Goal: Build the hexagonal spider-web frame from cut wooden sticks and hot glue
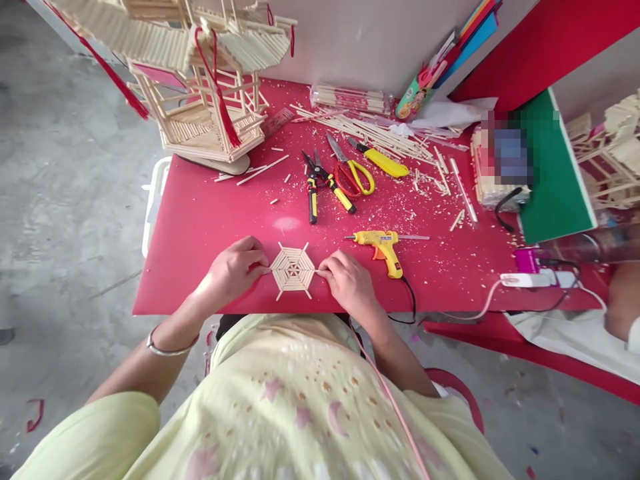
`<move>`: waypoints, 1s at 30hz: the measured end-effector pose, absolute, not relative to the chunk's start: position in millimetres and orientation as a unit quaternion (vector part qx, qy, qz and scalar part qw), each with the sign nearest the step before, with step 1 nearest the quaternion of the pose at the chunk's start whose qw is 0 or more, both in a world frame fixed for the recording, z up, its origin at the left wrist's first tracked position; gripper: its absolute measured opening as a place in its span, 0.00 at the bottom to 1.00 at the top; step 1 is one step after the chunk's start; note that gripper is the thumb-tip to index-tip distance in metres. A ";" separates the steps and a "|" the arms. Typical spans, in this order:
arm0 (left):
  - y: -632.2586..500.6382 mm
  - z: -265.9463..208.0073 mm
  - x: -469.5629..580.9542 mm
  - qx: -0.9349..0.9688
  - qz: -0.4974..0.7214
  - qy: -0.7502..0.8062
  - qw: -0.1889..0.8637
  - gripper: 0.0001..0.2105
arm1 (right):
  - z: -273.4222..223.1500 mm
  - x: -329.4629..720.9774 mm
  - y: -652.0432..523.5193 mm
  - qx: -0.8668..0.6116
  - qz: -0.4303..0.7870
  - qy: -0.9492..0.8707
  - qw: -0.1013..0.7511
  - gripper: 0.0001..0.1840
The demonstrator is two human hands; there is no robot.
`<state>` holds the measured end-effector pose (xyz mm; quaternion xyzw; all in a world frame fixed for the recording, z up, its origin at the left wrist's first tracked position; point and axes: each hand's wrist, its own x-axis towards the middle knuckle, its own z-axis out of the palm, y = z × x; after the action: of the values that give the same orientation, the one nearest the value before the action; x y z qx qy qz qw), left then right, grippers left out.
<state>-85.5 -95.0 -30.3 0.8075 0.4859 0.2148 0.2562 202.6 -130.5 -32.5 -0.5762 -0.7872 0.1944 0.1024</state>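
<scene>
While fingers pinch it, the hexagon sits between.

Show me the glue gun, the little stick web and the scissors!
Glue gun point(376, 238): head view, yellow body.
Stick web point(293, 271): head view, its centre.
Scissors point(347, 161): head view, where blades meet handles.

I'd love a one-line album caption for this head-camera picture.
Left hand and right hand pinch opposite tips of a stick web at a red table, glue gun nearby.
</scene>
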 end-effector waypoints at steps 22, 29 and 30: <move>-95.3 -5.2 -47.1 0.315 0.363 0.454 0.750 0.17 | -16.3 186.3 -159.3 -0.513 0.213 -0.752 0.356 0.08; -90.1 -20.9 -52.2 0.354 0.266 0.443 0.779 0.16 | 16.7 200.4 -118.5 -0.504 0.386 -0.682 0.363 0.10; -89.4 -22.7 -51.3 0.359 0.261 0.441 0.780 0.17 | 15.3 198.6 -109.9 -0.497 0.424 -0.679 0.336 0.10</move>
<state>-51.3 -89.4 -22.7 0.3588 0.4406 0.2609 0.7804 198.6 -109.9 15.3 -0.4972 -0.6785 0.4236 0.3360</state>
